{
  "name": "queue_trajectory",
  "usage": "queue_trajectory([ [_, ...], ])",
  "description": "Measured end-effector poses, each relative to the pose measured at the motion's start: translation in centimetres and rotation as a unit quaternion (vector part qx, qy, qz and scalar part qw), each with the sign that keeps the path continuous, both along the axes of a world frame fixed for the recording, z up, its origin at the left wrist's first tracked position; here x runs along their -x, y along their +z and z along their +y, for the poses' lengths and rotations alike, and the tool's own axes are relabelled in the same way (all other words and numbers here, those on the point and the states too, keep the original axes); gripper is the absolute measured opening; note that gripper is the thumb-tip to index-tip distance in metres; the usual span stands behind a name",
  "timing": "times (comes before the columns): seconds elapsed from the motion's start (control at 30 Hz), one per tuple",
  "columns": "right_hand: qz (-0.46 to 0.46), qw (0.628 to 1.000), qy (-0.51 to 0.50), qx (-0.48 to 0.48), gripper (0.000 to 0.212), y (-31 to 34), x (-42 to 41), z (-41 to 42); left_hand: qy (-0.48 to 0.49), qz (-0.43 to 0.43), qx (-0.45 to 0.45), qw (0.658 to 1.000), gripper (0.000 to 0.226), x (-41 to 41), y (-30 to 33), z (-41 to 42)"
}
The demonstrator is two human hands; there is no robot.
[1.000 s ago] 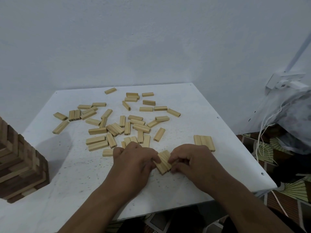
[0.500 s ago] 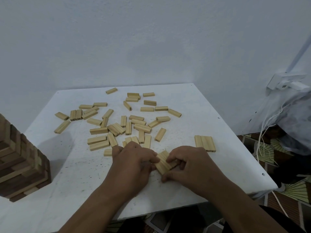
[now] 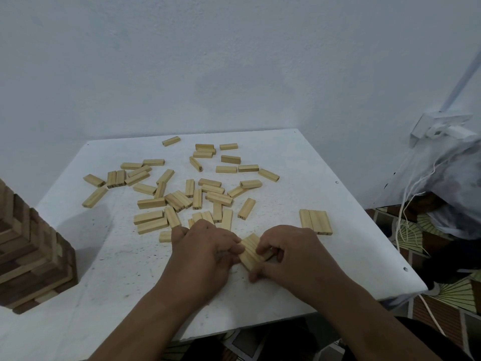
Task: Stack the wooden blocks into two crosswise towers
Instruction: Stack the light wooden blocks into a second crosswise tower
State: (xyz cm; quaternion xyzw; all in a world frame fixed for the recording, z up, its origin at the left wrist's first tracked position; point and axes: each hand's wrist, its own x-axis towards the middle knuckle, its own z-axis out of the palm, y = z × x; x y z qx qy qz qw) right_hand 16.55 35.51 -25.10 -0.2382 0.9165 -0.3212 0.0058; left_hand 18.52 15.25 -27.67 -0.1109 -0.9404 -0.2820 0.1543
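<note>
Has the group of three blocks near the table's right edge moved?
No. The three blocks lie the same way beside the table edge.

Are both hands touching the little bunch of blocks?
Touching. The head view shows the left hand and right hand pinching the bunch of blocks from both sides.

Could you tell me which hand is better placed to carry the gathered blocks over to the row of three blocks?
Right, probably: the right hand already grips the gathered blocks and is nearer that row.
</note>
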Motion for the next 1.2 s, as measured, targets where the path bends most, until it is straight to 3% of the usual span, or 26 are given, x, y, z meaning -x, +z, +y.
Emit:
queue_trajectory([
  [0.07,0.004,1.0,0.003,0.003,0.057,-0.2,-0.1,0.0,0.004,0.0,0.007,1.0,0.013,0.0,0.0,0.0],
  [0.23,0.012,1.0,0.008,0.014,0.026,-0.3,-0.2,0.1,-0.008,-0.039,0.039,0.998,0.004,-0.2,0.8,0.0],
  [0.3,-0.013,1.0,0.014,0.023,0.024,-0.1,-0.2,0.3,-0.021,-0.058,0.049,0.997,0.012,-0.5,1.0,0.0],
  [0.63,-0.029,0.999,0.012,-0.023,0.043,0.3,-0.2,1.6,-0.058,-0.1,0.027,0.993,0.027,-0.9,1.5,-0.3],
  [0.8,-0.042,0.999,-0.001,-0.016,0.036,0.5,-0.3,1.7,-0.029,-0.138,-0.01,0.99,0.036,-1.0,1.7,0.1],
  [1.03,-0.019,0.995,-0.044,0.086,0.043,1.8,0.2,3.2,-0.021,-0.106,-0.128,0.986,0.046,-0.1,2.8,2.0],
  [1.2,-0.026,0.982,-0.083,0.169,0.053,2.6,1.6,6.4,-0.029,-0.076,-0.159,0.984,0.049,2.0,4.1,5.8],
])
